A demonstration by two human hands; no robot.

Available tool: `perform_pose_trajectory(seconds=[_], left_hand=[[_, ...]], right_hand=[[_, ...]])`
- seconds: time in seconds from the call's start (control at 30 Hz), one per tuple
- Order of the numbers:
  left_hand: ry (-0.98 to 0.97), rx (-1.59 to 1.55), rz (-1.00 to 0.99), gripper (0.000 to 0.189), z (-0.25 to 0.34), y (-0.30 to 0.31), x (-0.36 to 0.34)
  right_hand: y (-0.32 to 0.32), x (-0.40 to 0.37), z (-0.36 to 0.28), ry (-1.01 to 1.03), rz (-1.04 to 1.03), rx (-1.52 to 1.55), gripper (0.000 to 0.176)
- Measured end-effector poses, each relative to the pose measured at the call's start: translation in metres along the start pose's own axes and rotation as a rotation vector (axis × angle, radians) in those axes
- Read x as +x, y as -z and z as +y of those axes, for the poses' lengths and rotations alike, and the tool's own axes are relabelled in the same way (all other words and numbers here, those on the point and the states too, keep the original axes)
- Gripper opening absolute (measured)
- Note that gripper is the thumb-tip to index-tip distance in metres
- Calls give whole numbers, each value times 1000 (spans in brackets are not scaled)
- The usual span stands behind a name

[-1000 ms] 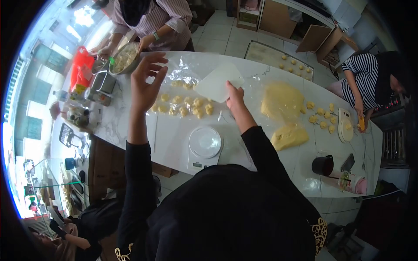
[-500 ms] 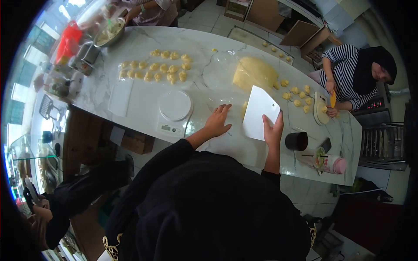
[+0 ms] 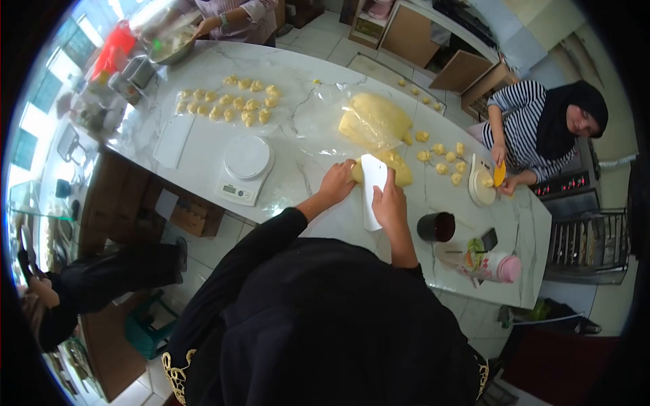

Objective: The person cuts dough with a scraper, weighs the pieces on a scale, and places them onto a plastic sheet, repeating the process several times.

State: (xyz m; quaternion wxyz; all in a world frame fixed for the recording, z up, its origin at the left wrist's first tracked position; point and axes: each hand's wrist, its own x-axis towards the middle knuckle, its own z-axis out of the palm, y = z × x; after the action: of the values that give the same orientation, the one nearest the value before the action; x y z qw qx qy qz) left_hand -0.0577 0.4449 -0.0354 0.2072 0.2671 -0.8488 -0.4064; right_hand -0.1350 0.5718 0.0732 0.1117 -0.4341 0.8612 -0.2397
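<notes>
Bench (image 3: 305, 84): white marbled top, crowded.
Dough slab (image 3: 376, 115): large, yellow, under clear plastic; just beyond the smaller block.
Dough pieces (image 3: 227, 99): in rows, left part of bench.
Dough lumps (image 3: 441, 158): loose group between slab and cream scale.
White scale (image 3: 237, 192): left of the left hand, round plate on top.
Black cup (image 3: 435, 228): near right hand, on its right; phone (image 3: 489, 239) and pink-lidded bottle (image 3: 508, 268) past it.
Cream scale (image 3: 482, 195): dough on its plate, co-worker's hands (image 3: 500, 154) beside it with a yellow tool (image 3: 500, 174).
Metal bowl (image 3: 177, 57): pale food inside, blurred; another co-worker's hand at the rim.
Tray (image 3: 387, 72): past bench's far edge, dough balls on it.
Dough block (image 3: 399, 169): on bench, partly hidden behind white scraper (image 3: 372, 196).
Right hand (image 3: 391, 205): fingers closed on the white scraper, blade at the block.
Left hand (image 3: 336, 184): fingers against block's left end; can't tell if gripping.
</notes>
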Motion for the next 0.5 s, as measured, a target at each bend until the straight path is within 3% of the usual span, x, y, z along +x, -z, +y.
perform_pose_trajectory(seconds=[0.1, 0.23, 0.33, 0.5], left_hand=[[-7, 83, 144, 40, 9, -1, -16], [124, -105, 291, 22, -1, -4, -25], [152, -145, 261, 14, -8, 3, -28], [132, 100, 214, 15, -13, 2, -25]], right_hand=[[-9, 6, 0, 54, -17, 33, 55], [-15, 11, -15, 108, -150, 3, 52], [-23, 15, -24, 117, -235, -95, 50], [-41, 33, -25, 201, -360, -184, 51]])
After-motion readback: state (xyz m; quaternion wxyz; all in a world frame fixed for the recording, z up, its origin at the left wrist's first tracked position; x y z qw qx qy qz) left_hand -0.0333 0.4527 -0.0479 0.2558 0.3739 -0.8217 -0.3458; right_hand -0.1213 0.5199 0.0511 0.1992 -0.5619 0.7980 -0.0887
